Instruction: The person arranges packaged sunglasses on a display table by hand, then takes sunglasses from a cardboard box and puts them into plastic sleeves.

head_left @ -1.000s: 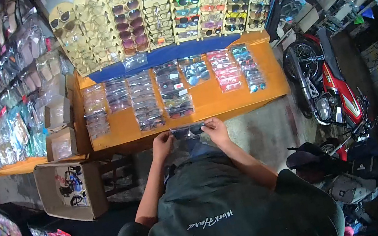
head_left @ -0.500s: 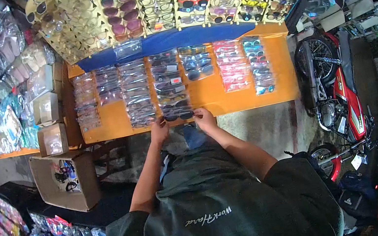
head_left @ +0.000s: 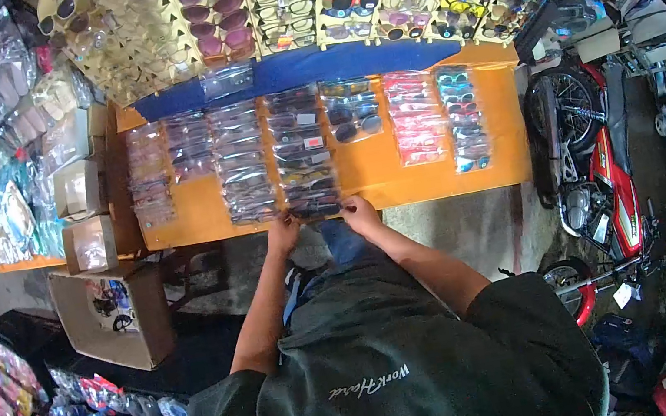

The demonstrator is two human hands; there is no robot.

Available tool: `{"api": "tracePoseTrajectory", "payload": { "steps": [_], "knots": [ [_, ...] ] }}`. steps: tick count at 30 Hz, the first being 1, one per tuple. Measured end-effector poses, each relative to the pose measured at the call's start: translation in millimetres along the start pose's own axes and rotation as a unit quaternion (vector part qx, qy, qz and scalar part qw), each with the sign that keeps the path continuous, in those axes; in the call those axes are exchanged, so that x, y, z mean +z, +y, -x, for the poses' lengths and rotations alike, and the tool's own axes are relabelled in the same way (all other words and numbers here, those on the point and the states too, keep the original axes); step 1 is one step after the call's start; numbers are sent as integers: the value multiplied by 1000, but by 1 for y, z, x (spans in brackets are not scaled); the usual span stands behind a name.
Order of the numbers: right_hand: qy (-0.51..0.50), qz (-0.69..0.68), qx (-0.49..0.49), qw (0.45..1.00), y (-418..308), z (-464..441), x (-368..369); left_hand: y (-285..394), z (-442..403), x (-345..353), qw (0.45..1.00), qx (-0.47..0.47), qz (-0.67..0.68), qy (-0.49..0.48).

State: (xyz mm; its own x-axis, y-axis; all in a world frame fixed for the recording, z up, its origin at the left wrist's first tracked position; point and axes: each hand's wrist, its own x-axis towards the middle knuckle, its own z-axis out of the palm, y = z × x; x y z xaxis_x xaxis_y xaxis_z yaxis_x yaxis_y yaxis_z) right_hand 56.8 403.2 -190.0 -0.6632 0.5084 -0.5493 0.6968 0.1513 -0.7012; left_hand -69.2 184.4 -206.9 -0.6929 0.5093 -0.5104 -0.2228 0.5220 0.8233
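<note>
Left hand [head_left: 285, 230] pinches the left end of a bagged pair of dark glasses [head_left: 316, 209]; right hand [head_left: 360, 214] pinches its right end. The pair lies at the near edge of the orange table [head_left: 197, 210], at the near end of a column of bagged glasses [head_left: 299, 139]. Display racks [head_left: 284, 5] stand beyond, at the far side. A cardboard box [head_left: 152, 322] sits near left; a red motorcycle [head_left: 612, 174] stands right.

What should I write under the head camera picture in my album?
Left hand and right hand hold bagged dark glasses at the near edge of a bright orange table.
</note>
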Motion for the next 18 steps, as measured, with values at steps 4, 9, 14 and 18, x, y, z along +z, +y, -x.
{"api": "tracePoseTrajectory", "payload": {
  "steps": [4,9,14,18],
  "knots": [
    [-4,-4,-8,1000,1,1,0,-2,4,4,995,-11,-94,45],
    [5,-36,-5,999,7,2,7,23,17,2,989,3,-131,73],
    [9,-77,7,997,17,-1,11,43,28,-1,989,-9,-123,85],
    [-1,-108,33,994,6,0,-3,28,25,-10,987,-9,-140,75]
  ]
}}
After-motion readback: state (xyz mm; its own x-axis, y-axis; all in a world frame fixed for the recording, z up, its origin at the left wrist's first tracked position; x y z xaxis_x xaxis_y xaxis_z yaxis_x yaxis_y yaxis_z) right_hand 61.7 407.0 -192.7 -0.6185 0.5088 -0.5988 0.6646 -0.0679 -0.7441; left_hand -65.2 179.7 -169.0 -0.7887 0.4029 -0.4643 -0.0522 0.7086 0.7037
